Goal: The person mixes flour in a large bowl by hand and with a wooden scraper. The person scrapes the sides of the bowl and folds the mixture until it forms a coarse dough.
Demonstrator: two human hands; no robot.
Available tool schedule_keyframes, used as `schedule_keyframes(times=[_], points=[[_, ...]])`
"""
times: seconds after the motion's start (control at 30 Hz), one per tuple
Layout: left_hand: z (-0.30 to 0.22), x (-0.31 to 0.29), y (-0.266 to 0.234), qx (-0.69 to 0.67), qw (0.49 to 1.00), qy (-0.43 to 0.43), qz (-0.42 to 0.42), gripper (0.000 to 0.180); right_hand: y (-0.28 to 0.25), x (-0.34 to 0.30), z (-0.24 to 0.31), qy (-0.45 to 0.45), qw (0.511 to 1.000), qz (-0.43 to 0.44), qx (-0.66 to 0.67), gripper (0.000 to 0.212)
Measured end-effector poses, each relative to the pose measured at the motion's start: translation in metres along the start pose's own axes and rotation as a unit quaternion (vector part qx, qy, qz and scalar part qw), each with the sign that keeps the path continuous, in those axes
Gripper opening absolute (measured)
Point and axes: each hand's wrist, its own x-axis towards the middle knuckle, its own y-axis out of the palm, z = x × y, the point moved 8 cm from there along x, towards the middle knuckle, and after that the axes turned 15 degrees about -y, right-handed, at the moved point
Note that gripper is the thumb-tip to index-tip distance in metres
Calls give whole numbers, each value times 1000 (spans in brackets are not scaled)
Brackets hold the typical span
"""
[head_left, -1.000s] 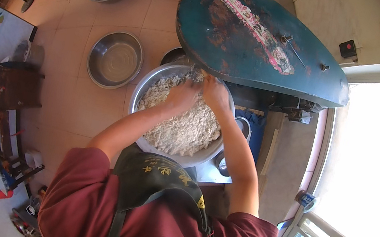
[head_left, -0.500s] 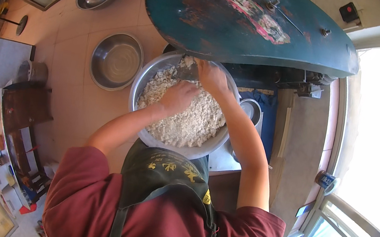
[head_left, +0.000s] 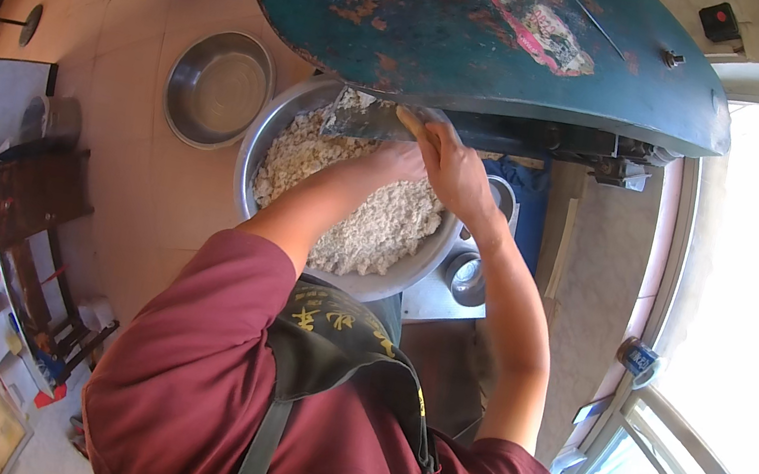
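Scraper: head view, gripped by the right hand, blade sticking out to that hand's left.
Right hand: fingers curled around the tan handle.
Left hand: next to the right hand, fingers hidden, so I cannot tell their shape.
Dough: crumbly, under the left hand, in a big bowl.

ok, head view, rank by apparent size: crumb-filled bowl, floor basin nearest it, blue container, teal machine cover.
1. Teal machine cover
2. Crumb-filled bowl
3. Floor basin nearest the bowl
4. Blue container
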Motion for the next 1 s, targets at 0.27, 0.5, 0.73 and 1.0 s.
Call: schedule_keyframes(times=[0.27,0.5,0.73,1.0], points=[[25,3,-36,-80,988,-123,42,36,42,15,-1,45,990,19,-130,20],[66,-88,-88,-163,944,-249,143,36,50,33,29,31,987,28,-158,22],[82,-139,-83,-190,966,-174,17,42,78,79,38,-91,959,59,-261,25],[61,-128,-98,-362,915,-160,-79,24,96,84,3,-58,945,134,-292,23]])
